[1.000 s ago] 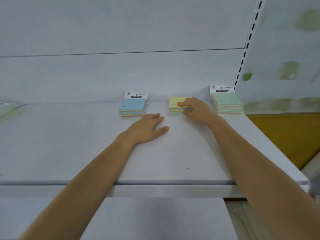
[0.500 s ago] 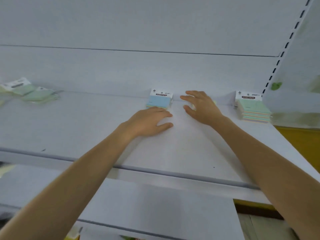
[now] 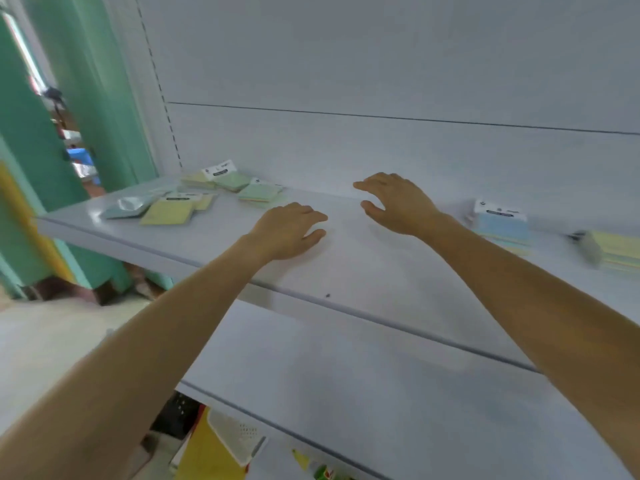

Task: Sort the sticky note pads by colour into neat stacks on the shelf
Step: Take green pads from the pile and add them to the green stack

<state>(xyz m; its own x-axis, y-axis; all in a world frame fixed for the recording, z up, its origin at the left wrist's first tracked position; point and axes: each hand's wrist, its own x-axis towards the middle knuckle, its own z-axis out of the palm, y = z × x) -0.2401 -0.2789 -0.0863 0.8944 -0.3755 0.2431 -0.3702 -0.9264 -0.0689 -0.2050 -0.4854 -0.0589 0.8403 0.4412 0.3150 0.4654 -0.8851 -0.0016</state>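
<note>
Both hands lay over the grey shelf (image 3: 363, 271), each empty. The left hand (image 3: 289, 230) rested palm down, fingers loosely curled and holding nothing. The right hand (image 3: 394, 204) hovered with fingers spread apart. A loose pile of green and yellow sticky note pads (image 3: 194, 199) lay scattered at the shelf's far left. A blue stack (image 3: 502, 226) and a yellow stack (image 3: 616, 249) stood to the right, near the right forearm.
</note>
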